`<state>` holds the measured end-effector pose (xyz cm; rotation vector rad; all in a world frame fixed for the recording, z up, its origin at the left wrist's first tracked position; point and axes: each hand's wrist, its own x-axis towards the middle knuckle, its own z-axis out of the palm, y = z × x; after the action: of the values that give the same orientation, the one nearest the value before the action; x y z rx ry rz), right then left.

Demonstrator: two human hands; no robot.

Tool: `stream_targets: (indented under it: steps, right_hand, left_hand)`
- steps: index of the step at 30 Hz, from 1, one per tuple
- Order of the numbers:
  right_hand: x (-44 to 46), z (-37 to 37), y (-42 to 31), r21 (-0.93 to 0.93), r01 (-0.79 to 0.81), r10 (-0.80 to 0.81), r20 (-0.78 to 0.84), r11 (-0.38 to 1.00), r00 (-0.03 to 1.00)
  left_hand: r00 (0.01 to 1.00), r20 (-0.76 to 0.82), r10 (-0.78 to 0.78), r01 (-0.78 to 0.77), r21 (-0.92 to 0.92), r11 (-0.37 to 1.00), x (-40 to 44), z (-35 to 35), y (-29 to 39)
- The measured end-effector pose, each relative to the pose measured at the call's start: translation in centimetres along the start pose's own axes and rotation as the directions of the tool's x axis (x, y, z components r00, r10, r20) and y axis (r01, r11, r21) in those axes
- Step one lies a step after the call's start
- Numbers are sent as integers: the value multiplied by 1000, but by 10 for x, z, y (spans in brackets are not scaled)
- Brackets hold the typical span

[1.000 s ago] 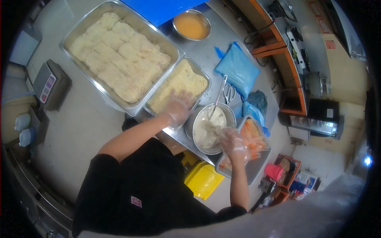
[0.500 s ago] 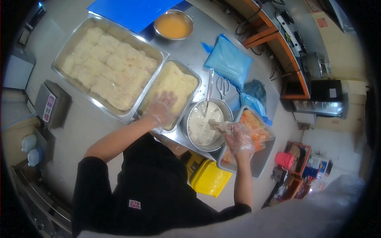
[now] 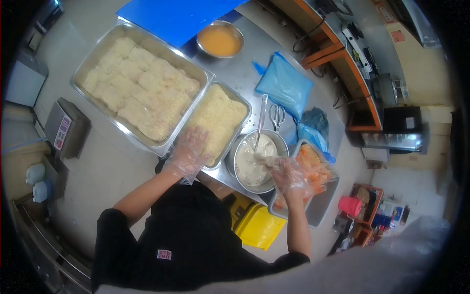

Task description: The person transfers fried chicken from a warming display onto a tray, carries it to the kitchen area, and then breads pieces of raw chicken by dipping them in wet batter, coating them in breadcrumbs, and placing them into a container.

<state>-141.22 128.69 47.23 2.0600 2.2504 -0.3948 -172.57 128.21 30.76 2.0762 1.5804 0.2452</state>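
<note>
In the middle of the frame, the right hand [image 3: 291, 177], in a clear plastic glove, is closed around a batter-coated piece [image 3: 267, 161] at the right side of a steel mixing bowl [image 3: 233, 165]. The piece hangs over the pale, thick batter [image 3: 248, 165] in the bowl, and whether its end touches the batter is hard to tell. A long-handled metal utensil [image 3: 262, 113] stands in the bowl, tilted, its handle pointing to the top of the frame. The left hand [image 3: 190, 153], also gloved, is open with its fingers spread, palm down, at the lower left edge of a small steel tray of yellowish crumbs [image 3: 220, 111]; it has hold of nothing that shows. Directly left of that tray, a large steel tray [image 3: 190, 64] holds crumb-coated pieces [image 3: 142, 88] laid close together, in the upper left of the frame. Beyond the mixing bowl lie scissors [image 3: 277, 115] and a filled light-blue plastic bag [image 3: 285, 86]. A metal bowl of orange liquid [image 3: 220, 41] sits at the top centre, near a blue panel [image 3: 176, 17]. Right of the mixing bowl, a grey plastic bin [image 3: 324, 206] contains orange-coloured food [image 3: 312, 164], partly behind the right hand. A yellow bin [image 3: 259, 226] is below the steel table [image 3: 241, 73].
</note>
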Motion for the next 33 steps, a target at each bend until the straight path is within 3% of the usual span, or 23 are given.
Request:
stream_targets:
  steps: [8,16,22,23,26,28,29,33]
  right_hand:
    - [-2,14,3,-40,51,-52,-2,998,999]
    - [31,-73,-54,-94,202,-203,-4,975,979]
    - [82,-52,-84,-73,422,-422,-325,904,846]
    - [95,-26,-83,29,365,-351,-213,930,912]
    - [94,24,-109,11,357,-356,111,934,928]
    - [89,49,-95,132,392,-397,9,910,918]
    - [86,56,-90,191,413,-413,-42,890,910]
    - [61,19,-64,204,256,-241,-97,945,966]
  left_hand:
    - [999,-11,-43,42,-65,997,-3,-6,-3]
    - [980,-37,-194,190,-90,978,-2,-9,4]
    - [964,28,-263,264,-117,957,-4,-26,10]
    - [962,21,-274,274,-119,954,-4,-28,11]
    - [942,68,-330,336,-115,935,0,-32,19]
    - [900,167,-404,421,-88,903,6,-41,26]
    - [904,133,-405,414,-48,909,9,-37,25]
    - [911,64,-407,405,44,913,23,0,21]
